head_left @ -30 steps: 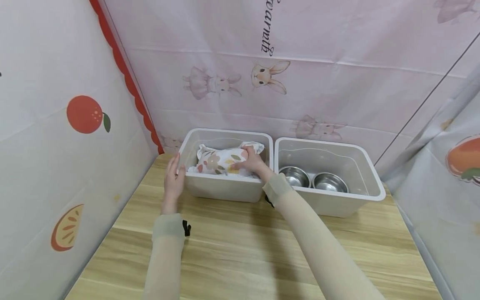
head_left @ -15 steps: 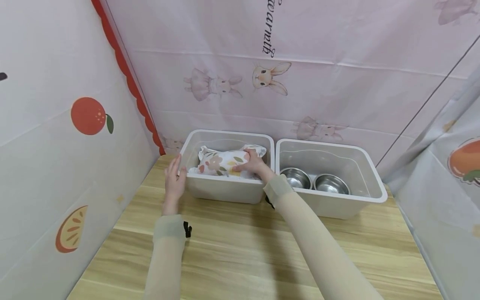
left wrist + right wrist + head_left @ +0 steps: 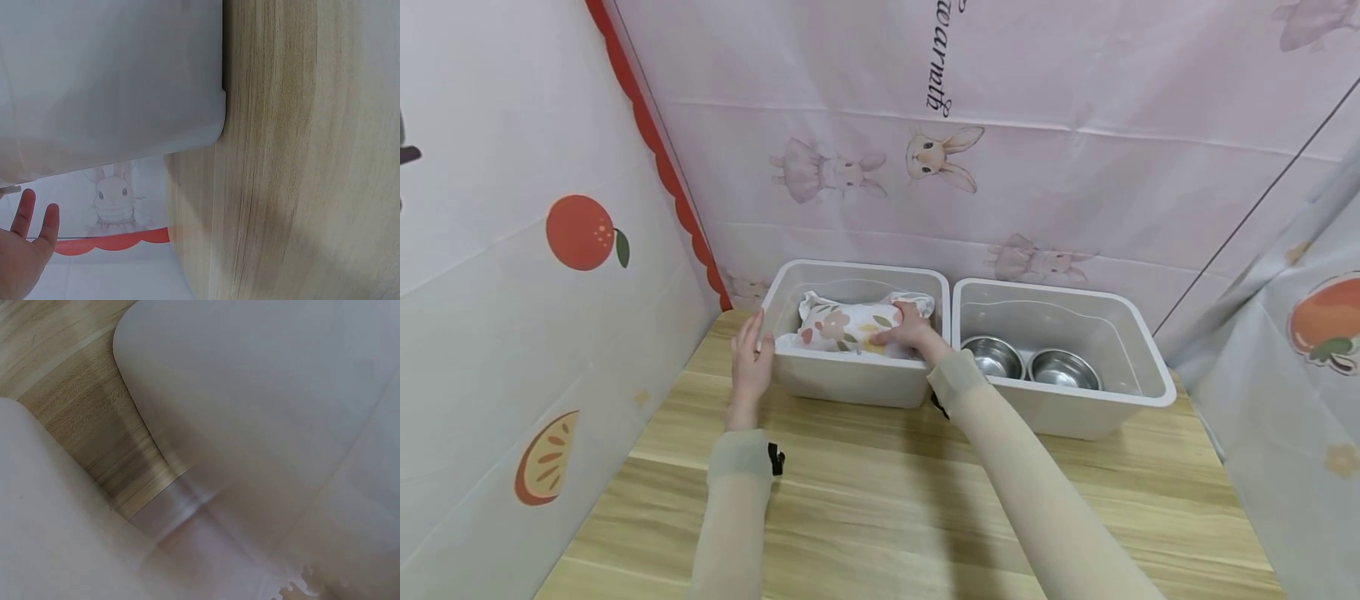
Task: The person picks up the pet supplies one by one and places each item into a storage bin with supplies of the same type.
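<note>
A small white pillow point(image 3: 850, 327) with a floral print and ruffled edges lies in the left plastic bin point(image 3: 850, 379). My right hand point(image 3: 916, 329) reaches over the near rim and grips the pillow's right end, thumb toward the front; its other fingers are partly hidden. At the bin's left front corner, my left hand point(image 3: 751, 360) touches the outside by the rim with fingers extended. The left wrist view catches that hand point(image 3: 24, 256) at the lower left, fingertips close to the bin's rim. My right hand is out of sight in the right wrist view.
A matching bin point(image 3: 1060, 412) stands close on the right, holding two steel bowls point(image 3: 1063, 369). Both stand on a wood-grain table point(image 3: 850, 500), near the pink printed backdrop point(image 3: 1075, 192). A white printed sheet point(image 3: 482, 333) hangs along the left side.
The head view shifts very slightly. Both hands, the pillow and the bins keep nearly the same places relative to each other.
</note>
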Demonstrator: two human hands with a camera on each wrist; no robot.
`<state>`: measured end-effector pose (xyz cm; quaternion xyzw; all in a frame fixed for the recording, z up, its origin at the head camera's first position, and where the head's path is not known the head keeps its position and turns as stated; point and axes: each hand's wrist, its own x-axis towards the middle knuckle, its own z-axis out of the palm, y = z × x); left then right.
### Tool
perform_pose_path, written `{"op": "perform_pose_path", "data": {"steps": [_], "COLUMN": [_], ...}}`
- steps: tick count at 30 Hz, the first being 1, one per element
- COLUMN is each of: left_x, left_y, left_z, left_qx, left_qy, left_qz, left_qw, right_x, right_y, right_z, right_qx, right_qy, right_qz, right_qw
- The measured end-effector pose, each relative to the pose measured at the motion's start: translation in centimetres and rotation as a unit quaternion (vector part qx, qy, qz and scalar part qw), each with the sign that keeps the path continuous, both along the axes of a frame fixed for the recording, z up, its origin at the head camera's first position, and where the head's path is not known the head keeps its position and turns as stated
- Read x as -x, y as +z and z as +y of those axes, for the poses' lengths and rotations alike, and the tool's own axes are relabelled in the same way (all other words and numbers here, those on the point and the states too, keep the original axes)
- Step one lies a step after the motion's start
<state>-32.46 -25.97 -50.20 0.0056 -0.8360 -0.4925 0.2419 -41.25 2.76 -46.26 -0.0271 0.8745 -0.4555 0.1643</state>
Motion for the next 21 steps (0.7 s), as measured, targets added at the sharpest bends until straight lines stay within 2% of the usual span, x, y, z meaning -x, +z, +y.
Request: {"op": "perform_pose_path", "data": {"steps": [6, 14, 17, 21], "left_x": [-0.1, 0.0, 0.0, -0.2], "left_y": [0.1, 0.3, 0.3, 0.3], "left_z": [0.1, 0.3, 0.2, 0.0], "left_qx": [-0.002, 0.0, 0.0, 0.001], "left_qy": [0.0, 0.002, 0.0, -0.001], "left_qz": [-0.011, -0.012, -0.012, -0.018], "left_qw": [0.9999, 0.9999, 0.9999, 0.9998], "right_x": [-1.1, -1.2, -1.3, -1.4], "right_y": [0.7, 0.9, 1.0, 1.2], "right_z": [0.2, 0.4, 0.3, 0.2], "right_qx": [-0.003, -0.021, -0.039, -0.087], "right_qy": [0.011, 0.02, 0.024, 0.034], "right_qz": [0.024, 0.034, 0.042, 0.045], "right_qw": [1.0, 0.999, 0.998, 0.995]}}
